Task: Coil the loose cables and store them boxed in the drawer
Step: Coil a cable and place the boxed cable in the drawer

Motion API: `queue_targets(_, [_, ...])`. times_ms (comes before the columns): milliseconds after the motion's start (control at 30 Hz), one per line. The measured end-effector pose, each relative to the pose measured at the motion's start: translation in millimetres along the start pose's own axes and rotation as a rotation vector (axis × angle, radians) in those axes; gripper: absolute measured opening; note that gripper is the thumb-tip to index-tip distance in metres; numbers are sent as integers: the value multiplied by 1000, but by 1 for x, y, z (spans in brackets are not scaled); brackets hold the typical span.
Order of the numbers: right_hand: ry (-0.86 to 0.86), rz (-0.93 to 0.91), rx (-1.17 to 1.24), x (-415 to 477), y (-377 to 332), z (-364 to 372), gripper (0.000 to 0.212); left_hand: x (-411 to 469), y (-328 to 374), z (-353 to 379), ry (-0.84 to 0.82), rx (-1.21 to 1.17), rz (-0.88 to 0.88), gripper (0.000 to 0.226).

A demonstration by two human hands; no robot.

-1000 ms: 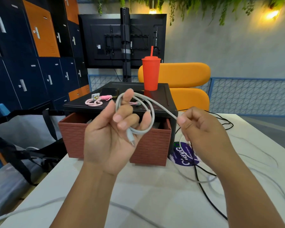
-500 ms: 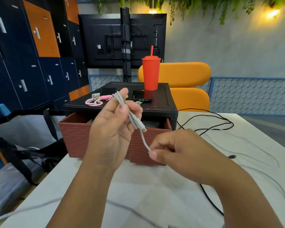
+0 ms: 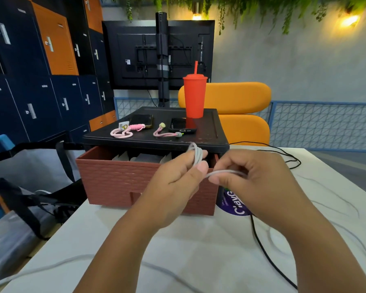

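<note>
One white cable (image 3: 196, 155): left hand (image 3: 174, 186) grips upright coil, right hand (image 3: 258, 182) pinches horizontal tail.

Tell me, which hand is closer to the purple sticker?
Right. The right hand is just above the purple sticker, partly hiding it; the left hand, holding the white cable, is farther left.

The left forearm (image 3: 118, 250) and right forearm (image 3: 317, 250) reach forward from the bottom edge, with the hands close together. The left hand (image 3: 178, 182) pinches a small coil of white cable (image 3: 195, 155) between thumb and fingertips. The right hand (image 3: 260, 182), fingers curled, pinches the free strand.
</note>
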State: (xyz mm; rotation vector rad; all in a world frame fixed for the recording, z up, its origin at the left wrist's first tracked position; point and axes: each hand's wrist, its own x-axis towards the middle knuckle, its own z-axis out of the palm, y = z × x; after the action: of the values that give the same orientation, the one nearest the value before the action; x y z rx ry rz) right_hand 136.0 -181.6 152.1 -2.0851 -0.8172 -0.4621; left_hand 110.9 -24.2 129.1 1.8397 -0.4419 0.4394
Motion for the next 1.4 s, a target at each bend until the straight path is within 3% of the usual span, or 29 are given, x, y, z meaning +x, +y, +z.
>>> queue_targets(200, [149, -32, 123, 2, 8, 10, 8, 1, 7, -8, -121, -296, -25, 25])
queue_targets(300, [137, -103, 119, 4, 8, 23, 31, 1, 10, -10, -99, -618, -91, 20])
queue_targets(400, [139, -100, 154, 4, 3, 30, 27, 1, 13, -9, -74, -821, -156, 28])
queue_targets(467, [98, -58, 129, 4, 2, 29, 14, 2, 14, -9, -53, -847, -183, 30])
queue_targets(633, [53, -27, 22, 4, 4, 32, 32, 5, 18, -3, 70, -698, -226, 31])
queue_targets(867, [127, -29, 27, 5, 9, 32, 35, 6, 19, -2, 126, -596, -273, 31])
queue_targets(1100, [90, -50, 161, 5, 3, 25, 26, 7, 16, -9, 83, -922, -346, 27])
queue_targets(1200, [140, 2, 286, 5, 6, 18, 15, 10, 14, -17, 162, -1093, -324, 28])
queue_targets(1400, [227, 111, 182, 7, 22, 12, 17, 11, 13, -26, 353, -1191, -272, 26])
